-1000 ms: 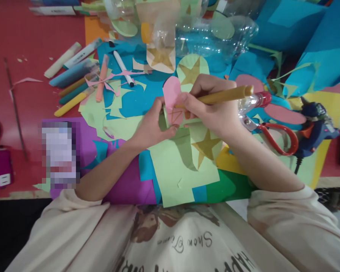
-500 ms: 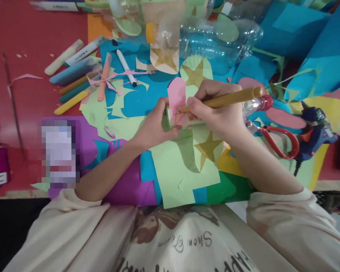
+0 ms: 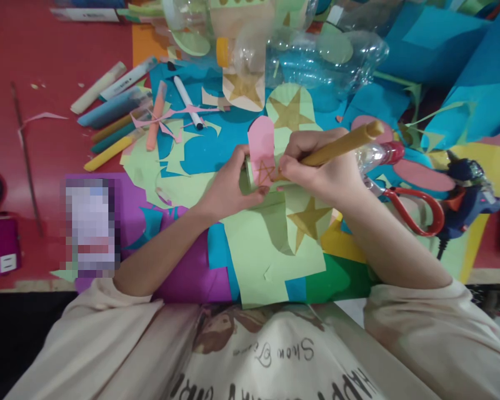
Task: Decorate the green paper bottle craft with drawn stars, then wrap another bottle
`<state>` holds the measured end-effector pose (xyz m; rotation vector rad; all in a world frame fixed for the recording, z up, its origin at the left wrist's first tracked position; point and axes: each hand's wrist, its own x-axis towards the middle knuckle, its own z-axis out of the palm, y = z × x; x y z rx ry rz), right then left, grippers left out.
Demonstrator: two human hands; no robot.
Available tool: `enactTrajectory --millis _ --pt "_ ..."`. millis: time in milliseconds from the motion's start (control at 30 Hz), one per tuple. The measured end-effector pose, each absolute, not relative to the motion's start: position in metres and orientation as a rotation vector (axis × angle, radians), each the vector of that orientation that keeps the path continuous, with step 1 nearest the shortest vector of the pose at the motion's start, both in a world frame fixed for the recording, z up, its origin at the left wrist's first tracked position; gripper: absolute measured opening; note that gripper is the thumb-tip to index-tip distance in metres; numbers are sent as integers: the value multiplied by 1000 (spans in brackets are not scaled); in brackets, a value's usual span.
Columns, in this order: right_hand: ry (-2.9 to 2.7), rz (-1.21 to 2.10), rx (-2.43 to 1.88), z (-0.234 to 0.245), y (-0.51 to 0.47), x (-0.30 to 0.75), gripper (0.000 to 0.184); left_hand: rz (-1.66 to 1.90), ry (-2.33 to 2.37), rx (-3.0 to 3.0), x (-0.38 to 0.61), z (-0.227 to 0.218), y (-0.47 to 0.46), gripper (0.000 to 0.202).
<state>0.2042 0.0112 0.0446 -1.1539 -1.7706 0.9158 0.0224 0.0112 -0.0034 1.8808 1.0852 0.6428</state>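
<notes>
At the centre of the frame, the left hand (image 3: 228, 188) pinches the pink round-topped paper tab (image 3: 261, 139) steady while the right hand (image 3: 319, 169), fingers (image 3: 295, 160) clamped on a mustard-yellow marker (image 3: 342, 145), seemingly draws its star (image 3: 265, 172).

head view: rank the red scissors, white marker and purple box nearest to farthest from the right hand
1. red scissors, just right of the right hand holding the gold marker
2. white marker, up and to the left
3. purple box, far left at the table edge
</notes>
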Motion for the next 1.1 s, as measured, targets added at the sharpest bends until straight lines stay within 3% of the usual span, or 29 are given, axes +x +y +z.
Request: enactTrajectory --millis 433,833,1100 --pt "-1550 957 -1095 43 13 201 32 722 1016 1922 21 -10 12 42" --pt "-1726 957 -1155 48 9 197 44 636 1110 1931 21 -5 11 39" --pt "-1743 941 -1181 47 11 199 40 617 1134 1934 22 -5 11 42"
